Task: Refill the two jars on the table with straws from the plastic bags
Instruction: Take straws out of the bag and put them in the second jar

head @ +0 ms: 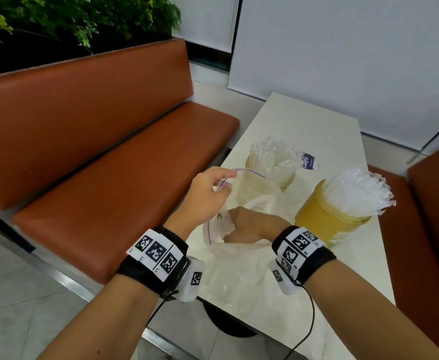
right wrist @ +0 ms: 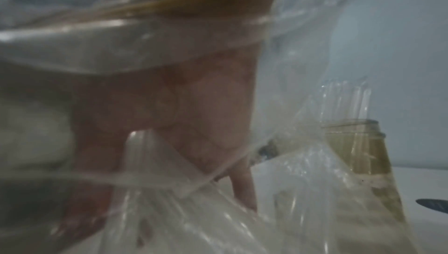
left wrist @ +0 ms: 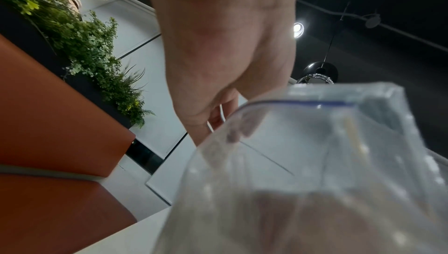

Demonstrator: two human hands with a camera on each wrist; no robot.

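A clear zip bag (head: 241, 271) lies on the cream table (head: 304, 120). My left hand (head: 208, 188) pinches its blue-lined zip edge and holds it up and open. The left wrist view shows that hand (left wrist: 218, 56) above the bag's mouth (left wrist: 315, 162). My right hand (head: 249, 224) reaches into the bag, its fingers hidden by plastic. In the right wrist view the palm (right wrist: 198, 104) shows blurred through the film. Behind the bag stand a pale jar (head: 272, 178) and a yellow jar (head: 327, 219), both packed with wrapped straws (head: 356, 190).
A plastic wrapper with a purple label (head: 308, 161) lies behind the pale jar. An orange bench (head: 109, 152) runs along the left side of the table, with plants (head: 70, 16) above its back. Another orange seat (head: 433, 203) stands on the right.
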